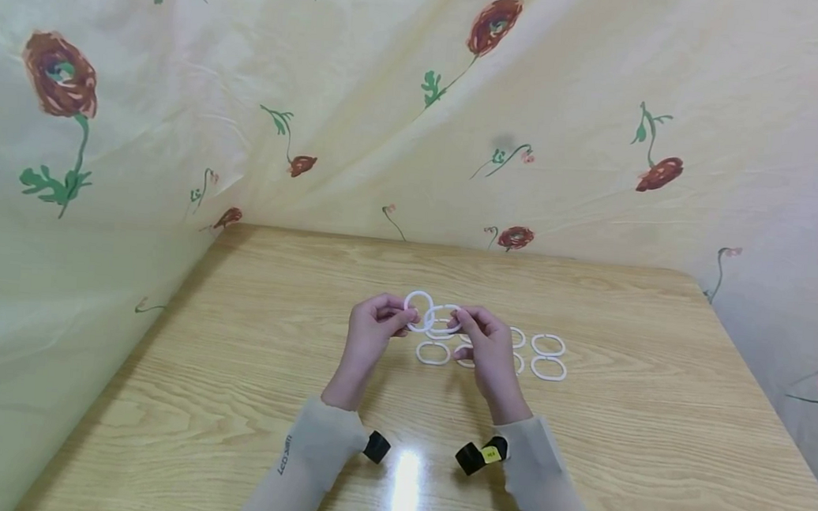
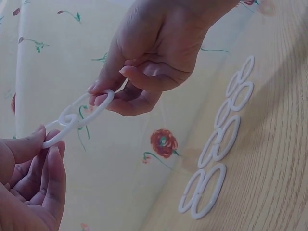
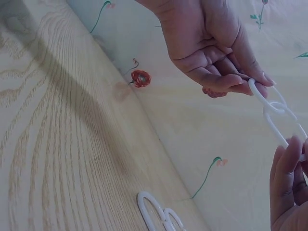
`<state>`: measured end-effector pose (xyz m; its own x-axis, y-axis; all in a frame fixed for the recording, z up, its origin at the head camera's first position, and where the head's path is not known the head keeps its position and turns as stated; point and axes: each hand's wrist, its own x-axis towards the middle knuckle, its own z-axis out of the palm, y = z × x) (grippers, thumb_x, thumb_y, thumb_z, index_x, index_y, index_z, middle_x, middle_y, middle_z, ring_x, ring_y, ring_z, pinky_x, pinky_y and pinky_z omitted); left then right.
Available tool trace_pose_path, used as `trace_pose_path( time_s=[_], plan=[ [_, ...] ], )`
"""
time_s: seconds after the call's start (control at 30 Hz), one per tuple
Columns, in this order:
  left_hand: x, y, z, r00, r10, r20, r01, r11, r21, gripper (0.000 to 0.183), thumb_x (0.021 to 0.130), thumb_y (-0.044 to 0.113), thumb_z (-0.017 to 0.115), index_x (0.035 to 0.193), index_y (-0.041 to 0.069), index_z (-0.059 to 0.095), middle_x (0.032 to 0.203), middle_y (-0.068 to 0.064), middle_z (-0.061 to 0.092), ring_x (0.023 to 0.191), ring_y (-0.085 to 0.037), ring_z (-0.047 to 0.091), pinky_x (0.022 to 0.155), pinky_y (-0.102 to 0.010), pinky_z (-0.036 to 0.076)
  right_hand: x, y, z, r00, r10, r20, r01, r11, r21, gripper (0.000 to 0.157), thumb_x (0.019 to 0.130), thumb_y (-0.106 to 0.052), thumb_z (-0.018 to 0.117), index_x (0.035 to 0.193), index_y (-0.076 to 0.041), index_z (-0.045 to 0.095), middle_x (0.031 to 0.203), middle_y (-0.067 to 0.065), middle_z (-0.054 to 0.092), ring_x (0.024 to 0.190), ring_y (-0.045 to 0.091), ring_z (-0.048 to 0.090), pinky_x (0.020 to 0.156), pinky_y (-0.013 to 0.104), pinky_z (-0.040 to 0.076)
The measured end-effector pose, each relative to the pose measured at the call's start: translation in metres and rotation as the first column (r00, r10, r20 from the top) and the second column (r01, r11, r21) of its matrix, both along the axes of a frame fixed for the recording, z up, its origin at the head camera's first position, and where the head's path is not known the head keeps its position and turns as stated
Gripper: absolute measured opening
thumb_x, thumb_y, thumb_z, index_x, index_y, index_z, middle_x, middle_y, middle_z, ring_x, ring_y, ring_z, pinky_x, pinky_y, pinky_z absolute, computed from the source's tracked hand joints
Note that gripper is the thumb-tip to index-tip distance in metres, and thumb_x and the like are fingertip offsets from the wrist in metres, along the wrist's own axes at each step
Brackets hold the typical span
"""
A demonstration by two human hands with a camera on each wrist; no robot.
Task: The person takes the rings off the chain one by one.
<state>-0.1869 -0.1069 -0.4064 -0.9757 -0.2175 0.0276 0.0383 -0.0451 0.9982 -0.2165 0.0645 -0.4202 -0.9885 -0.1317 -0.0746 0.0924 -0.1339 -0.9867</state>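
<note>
My left hand (image 1: 368, 333) pinches one white plastic chain link (image 2: 57, 141) between thumb and fingers. Across from it, my right hand (image 1: 491, 355) grips a second white oval link (image 2: 99, 110) by its outer end. Both links are raised above the table and loop through each other between the fingertips. From the right wrist view, the left hand (image 3: 207, 48) comes in at the top and the right hand (image 3: 288, 185) at the lower right edge. Fingers cover the outer ends of both links.
Several more white links (image 1: 548, 378) lie flat in two rows on the wooden table (image 1: 244, 371), partly behind the right hand. Floral cloth (image 1: 361, 125) hangs around the far and side edges. Each wrist carries a small black camera (image 1: 376, 447).
</note>
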Motion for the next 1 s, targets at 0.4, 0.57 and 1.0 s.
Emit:
trace_pose_path(
  time_s=[0.4,0.57,1.0],
  plan=[
    [-0.0007,0.0019,-0.0020,1.000,0.005,0.018,-0.005,1.000,-0.008,0.015,0.084,-0.002,0.070,0.095,-0.012,0.066,0.085,-0.018,0.073,0.066,-0.003,0.065,0.062,-0.018,0.058,0.0015,-0.0004,0.0013,1.000,0.021,-0.006,-0.020,0.998,0.057,0.019,0.097,-0.017,0.059,0.101,0.000,0.066,0.075,-0.007,0.061,0.073,0.005,0.057,0.043,0.016,0.047],
    [-0.0011,0.0021,-0.0028,1.000,0.010,0.022,-0.010,1.000,-0.014,0.017,0.084,0.000,0.071,0.096,-0.012,0.067,0.084,-0.017,0.073,0.065,-0.003,0.064,0.062,-0.018,0.058,0.0017,-0.0016,0.0015,0.999,0.019,-0.034,-0.015,0.995,0.102,0.025,0.096,-0.017,0.061,0.105,0.006,0.065,0.075,-0.007,0.061,0.070,0.005,0.057,0.043,0.016,0.048],
    [0.0004,0.0043,-0.0025,1.000,0.018,0.022,-0.019,1.000,0.021,0.019,0.083,-0.002,0.072,0.097,-0.013,0.067,0.079,-0.008,0.072,0.062,-0.002,0.062,0.060,-0.016,0.057,0.0047,-0.0034,0.0035,0.995,0.009,-0.097,0.009,0.982,0.189,0.026,0.096,-0.015,0.060,0.106,0.009,0.066,0.074,-0.006,0.061,0.070,0.003,0.056,0.044,0.016,0.049]
  ],
)
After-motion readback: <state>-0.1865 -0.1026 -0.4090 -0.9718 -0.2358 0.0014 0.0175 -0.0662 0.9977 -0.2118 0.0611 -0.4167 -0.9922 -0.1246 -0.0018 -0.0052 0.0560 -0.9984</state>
